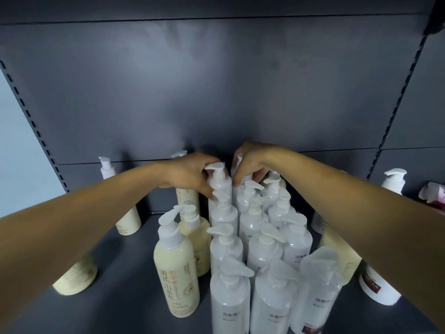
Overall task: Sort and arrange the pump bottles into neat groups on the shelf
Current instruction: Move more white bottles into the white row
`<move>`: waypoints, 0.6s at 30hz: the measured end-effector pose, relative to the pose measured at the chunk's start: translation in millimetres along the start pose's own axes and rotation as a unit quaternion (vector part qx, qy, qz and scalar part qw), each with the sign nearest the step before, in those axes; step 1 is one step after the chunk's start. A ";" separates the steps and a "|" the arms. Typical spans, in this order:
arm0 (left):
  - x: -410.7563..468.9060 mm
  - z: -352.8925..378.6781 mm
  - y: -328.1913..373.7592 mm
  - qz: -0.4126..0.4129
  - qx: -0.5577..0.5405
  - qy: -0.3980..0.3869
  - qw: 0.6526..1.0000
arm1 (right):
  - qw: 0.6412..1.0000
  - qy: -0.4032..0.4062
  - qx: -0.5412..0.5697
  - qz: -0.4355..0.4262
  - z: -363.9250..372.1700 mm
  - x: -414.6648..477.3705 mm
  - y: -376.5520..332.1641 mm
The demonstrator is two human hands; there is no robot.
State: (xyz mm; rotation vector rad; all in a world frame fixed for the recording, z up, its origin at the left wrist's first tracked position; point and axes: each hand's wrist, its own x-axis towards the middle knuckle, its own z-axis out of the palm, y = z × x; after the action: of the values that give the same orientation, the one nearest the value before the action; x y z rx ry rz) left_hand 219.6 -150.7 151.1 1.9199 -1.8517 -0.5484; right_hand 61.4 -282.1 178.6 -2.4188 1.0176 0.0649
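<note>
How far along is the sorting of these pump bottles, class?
Done: the white bottles stand in a tight block of rows. In hand: the left hand grips the rear white bottle; the right hand pinches the neighbouring bottle. Left: the cream bottles stand loosely on the left, and stray bottles sit beyond the right arm, ungrouped.
</note>
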 end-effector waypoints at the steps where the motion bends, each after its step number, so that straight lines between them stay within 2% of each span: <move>1: 2.0 1.7 -1.4 -0.001 -0.008 -0.009 1.000 | 1.000 -0.003 -0.008 0.005 1.9 4.0 1.6; 9: 12.7 24.6 -13.4 -0.007 -0.011 -0.068 0.998 | 0.994 -0.050 -0.096 0.014 11.1 21.8 10.1; 18: 7.3 28.0 -24.1 -0.015 -0.019 -0.043 0.999 | 0.997 -0.080 -0.015 0.004 10.3 18.4 7.3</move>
State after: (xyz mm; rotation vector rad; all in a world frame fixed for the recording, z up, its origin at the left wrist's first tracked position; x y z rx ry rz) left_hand 224.7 -157.9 114.5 1.9299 -1.8546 -0.6818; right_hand 71.2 -293.6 162.1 -2.3919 0.9610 0.2734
